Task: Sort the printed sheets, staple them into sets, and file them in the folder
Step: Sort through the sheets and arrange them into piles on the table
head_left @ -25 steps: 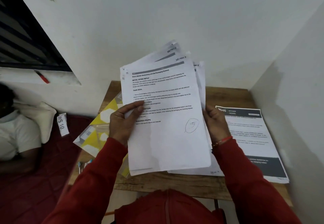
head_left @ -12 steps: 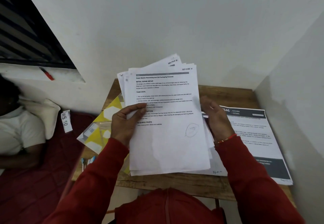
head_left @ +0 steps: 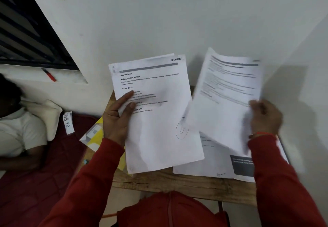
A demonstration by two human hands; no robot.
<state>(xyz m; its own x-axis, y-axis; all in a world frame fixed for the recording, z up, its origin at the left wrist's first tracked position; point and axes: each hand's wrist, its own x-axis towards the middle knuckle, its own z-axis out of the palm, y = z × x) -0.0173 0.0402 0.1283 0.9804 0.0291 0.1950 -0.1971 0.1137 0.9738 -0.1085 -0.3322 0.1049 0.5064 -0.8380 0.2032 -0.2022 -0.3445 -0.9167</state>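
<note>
Fingers (head_left: 255,105) blurred on lifted sheet (head_left: 229,91)

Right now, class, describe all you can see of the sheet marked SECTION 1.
The SECTION 1 sheet is white printed paper with a grey header bar, the headings INITIAL SCENE SETUP and TASK GOAL, and a pen-drawn circle low on its right. It tops a thin stack held tilted above the wooden table; the left hand pinches its left edge.

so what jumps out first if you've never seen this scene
The two sets of printed sheets held up over the wooden table: the left hand grips a stack headed "Section 1", and the right hand holds a blurred sheet apart from it. A yellow folder peeks out at the table's left edge.
</note>
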